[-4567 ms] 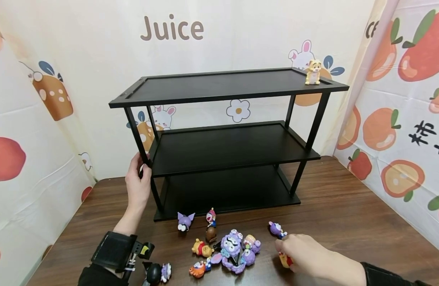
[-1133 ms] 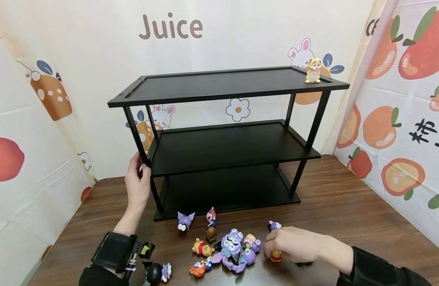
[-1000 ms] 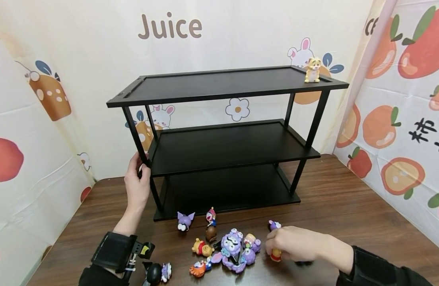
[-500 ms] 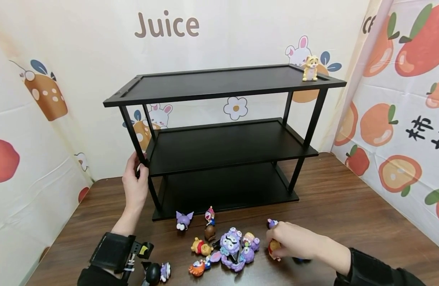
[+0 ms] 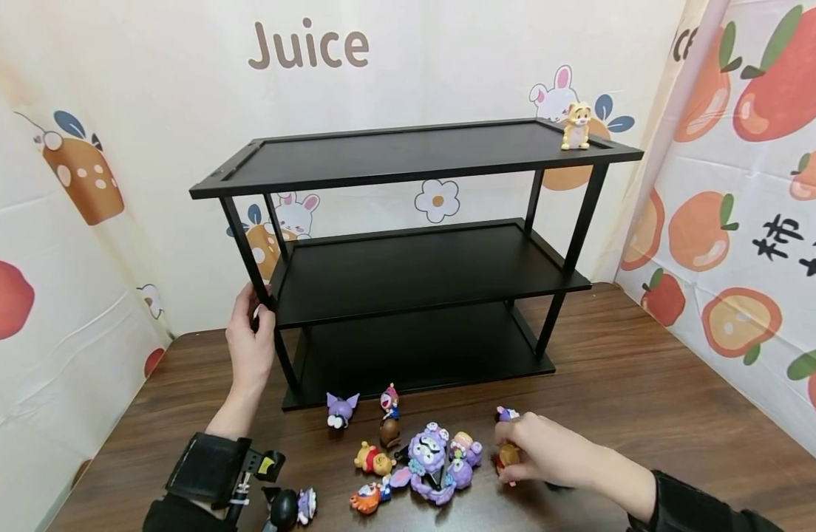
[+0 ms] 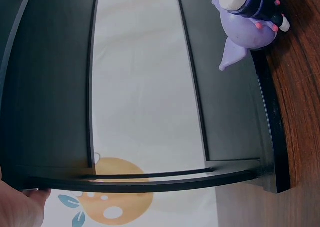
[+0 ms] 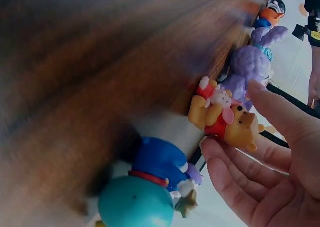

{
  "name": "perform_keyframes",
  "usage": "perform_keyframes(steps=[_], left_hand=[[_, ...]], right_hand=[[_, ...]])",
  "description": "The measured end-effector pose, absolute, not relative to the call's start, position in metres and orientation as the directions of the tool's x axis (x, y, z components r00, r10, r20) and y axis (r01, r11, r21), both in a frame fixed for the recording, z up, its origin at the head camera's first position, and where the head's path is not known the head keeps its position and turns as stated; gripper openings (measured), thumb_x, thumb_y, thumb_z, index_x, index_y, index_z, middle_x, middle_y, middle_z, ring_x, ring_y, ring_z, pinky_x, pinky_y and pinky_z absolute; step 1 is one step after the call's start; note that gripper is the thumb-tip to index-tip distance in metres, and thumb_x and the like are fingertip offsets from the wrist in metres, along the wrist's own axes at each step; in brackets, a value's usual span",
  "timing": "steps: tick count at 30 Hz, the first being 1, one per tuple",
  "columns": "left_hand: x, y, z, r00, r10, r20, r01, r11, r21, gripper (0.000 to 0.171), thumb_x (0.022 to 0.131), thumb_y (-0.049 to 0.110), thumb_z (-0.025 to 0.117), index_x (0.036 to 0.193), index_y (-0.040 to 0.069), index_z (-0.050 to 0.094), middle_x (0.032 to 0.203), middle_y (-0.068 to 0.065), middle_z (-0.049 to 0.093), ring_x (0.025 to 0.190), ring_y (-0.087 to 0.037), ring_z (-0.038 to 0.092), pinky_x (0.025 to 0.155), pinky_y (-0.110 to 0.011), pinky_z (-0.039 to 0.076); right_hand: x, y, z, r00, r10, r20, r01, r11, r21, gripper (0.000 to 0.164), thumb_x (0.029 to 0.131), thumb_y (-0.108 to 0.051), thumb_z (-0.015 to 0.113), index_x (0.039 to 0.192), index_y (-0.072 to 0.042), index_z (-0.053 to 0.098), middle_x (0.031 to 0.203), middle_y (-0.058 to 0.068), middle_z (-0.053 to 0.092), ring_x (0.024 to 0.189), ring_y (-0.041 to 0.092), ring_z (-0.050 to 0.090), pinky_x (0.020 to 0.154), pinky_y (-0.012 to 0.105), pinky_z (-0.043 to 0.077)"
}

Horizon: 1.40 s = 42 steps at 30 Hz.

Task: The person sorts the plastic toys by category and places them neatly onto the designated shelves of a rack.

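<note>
Head view: gripping the shelf (image 5: 408, 353) with the left hand (image 5: 251, 343), curling fingers round the post (image 5: 244, 244) at the front left corner of the middle tier (image 5: 421, 273). Pinching the bear (image 5: 508, 456) between thumb and fingers of the right hand (image 5: 559, 447), on the near side of the surface (image 5: 621, 355), well apart from the back edge and just right of the purple cluster (image 5: 437, 462). Right wrist view: facing the head toward the palm, leaving the feet uncovered; not being able to tell foot contact with the surface. For sound handling, probably best: squeezing lightly, squaring the feet to the surface before releasing, passing clear of the teal figure (image 7: 135, 202) close by, and applying slight force with the left hand, avoiding shaking the cub (image 5: 576, 127) near the right edge of the top tier (image 5: 408, 155).
</note>
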State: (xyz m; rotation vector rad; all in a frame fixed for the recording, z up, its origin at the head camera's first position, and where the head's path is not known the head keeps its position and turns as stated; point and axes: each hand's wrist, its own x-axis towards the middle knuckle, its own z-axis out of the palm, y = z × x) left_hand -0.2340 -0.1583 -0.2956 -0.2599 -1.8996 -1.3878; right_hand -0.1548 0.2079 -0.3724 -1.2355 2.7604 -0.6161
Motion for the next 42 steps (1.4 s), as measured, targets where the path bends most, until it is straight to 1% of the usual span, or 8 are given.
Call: perform_keyframes(steps=[3, 6, 9, 16, 24, 30, 35, 42], left_hand=[[-0.234, -0.158, -0.295, -0.693, -0.259, 0.673, 0.563, 0.388, 0.729, 0.037, 0.086, -0.010, 0.035, 0.123, -0.013, 0.041, 0.112, -0.030, 0.050, 0.109, -0.037, 0.045, 0.079, -0.013, 0.035], [-0.233, -0.158, -0.295, -0.690, -0.259, 0.676, 0.567, 0.388, 0.727, 0.037, 0.086, -0.010, 0.035, 0.122, -0.013, 0.042, 0.112, -0.030, 0.050, 0.109, -0.038, 0.046, 0.080, -0.014, 0.035], [-0.233, -0.158, -0.295, -0.684, -0.260, 0.681, 0.571, 0.389, 0.723, 0.037, 0.086, -0.011, 0.035, 0.122, -0.014, 0.042, 0.112, -0.031, 0.050, 0.108, -0.038, 0.046, 0.080, -0.014, 0.035], [-0.233, -0.158, -0.294, -0.692, -0.262, 0.672, 0.557, 0.399, 0.729, 0.038, 0.086, -0.010, 0.036, 0.123, -0.013, 0.041, 0.113, -0.029, 0.050, 0.109, -0.036, 0.046, 0.081, -0.015, 0.035], [-0.232, -0.158, -0.295, -0.702, -0.262, 0.662, 0.549, 0.393, 0.738, 0.038, 0.086, -0.010, 0.035, 0.124, -0.012, 0.041, 0.113, -0.030, 0.050, 0.110, -0.036, 0.045, 0.080, -0.015, 0.034], [-0.233, -0.157, -0.295, -0.707, -0.266, 0.655, 0.547, 0.381, 0.745, 0.039, 0.086, -0.010, 0.035, 0.124, -0.012, 0.040, 0.114, -0.029, 0.049, 0.110, -0.033, 0.045, 0.080, -0.015, 0.034], [-0.233, -0.155, -0.295, -0.710, -0.264, 0.653, 0.549, 0.374, 0.748, 0.039, 0.086, -0.010, 0.035, 0.125, -0.012, 0.040, 0.116, -0.028, 0.050, 0.111, -0.033, 0.044, 0.079, -0.013, 0.035], [-0.233, -0.157, -0.297, -0.682, -0.271, 0.679, 0.571, 0.382, 0.726, 0.037, 0.086, -0.011, 0.034, 0.122, -0.013, 0.041, 0.111, -0.032, 0.050, 0.108, -0.035, 0.046, 0.079, -0.014, 0.034]], right_hand=[[-0.151, 0.210, -0.375, -0.708, -0.699, 0.098, -0.673, 0.625, -0.396, 0.035, 0.069, -0.028, 0.075, 0.092, -0.009, 0.058, 0.083, -0.008, 0.057, 0.072, 0.001, 0.051, 0.060, 0.019, 0.044], [-0.148, 0.212, -0.378, -0.739, -0.668, 0.092, -0.636, 0.646, -0.422, 0.043, 0.066, -0.024, 0.077, 0.099, -0.006, 0.055, 0.092, -0.001, 0.059, 0.083, 0.006, 0.053, 0.069, 0.026, 0.046], [-0.146, 0.213, -0.382, -0.751, -0.649, 0.117, -0.624, 0.641, -0.447, 0.042, 0.066, -0.020, 0.078, 0.097, -0.005, 0.054, 0.089, -0.003, 0.058, 0.081, 0.005, 0.053, 0.067, 0.026, 0.046], [-0.147, 0.216, -0.389, -0.747, -0.641, 0.178, -0.628, 0.591, -0.506, 0.029, 0.069, -0.011, 0.074, 0.088, -0.010, 0.053, 0.077, -0.013, 0.052, 0.067, -0.001, 0.048, 0.054, 0.018, 0.042], [-0.144, 0.216, -0.385, -0.744, -0.624, 0.237, -0.613, 0.498, -0.613, 0.024, 0.073, -0.005, 0.070, 0.089, -0.012, 0.053, 0.078, -0.011, 0.054, 0.071, 0.001, 0.054, 0.055, 0.019, 0.047], [-0.142, 0.215, -0.362, -0.754, -0.584, 0.300, -0.595, 0.415, -0.688, 0.024, 0.076, -0.005, 0.068, 0.095, -0.011, 0.054, 0.082, -0.006, 0.056, 0.074, 0.006, 0.057, 0.057, 0.023, 0.050], [-0.141, 0.213, -0.333, -0.723, -0.563, 0.400, -0.659, 0.392, -0.642, 0.027, 0.078, -0.011, 0.067, 0.102, -0.013, 0.053, 0.088, -0.004, 0.058, 0.079, 0.010, 0.057, 0.064, 0.027, 0.049], [-0.139, 0.206, -0.281, -0.696, -0.523, 0.492, -0.712, 0.411, -0.570, 0.034, 0.081, -0.004, 0.063, 0.110, -0.015, 0.051, 0.093, -0.004, 0.057, 0.083, 0.011, 0.056, 0.068, 0.025, 0.049]])
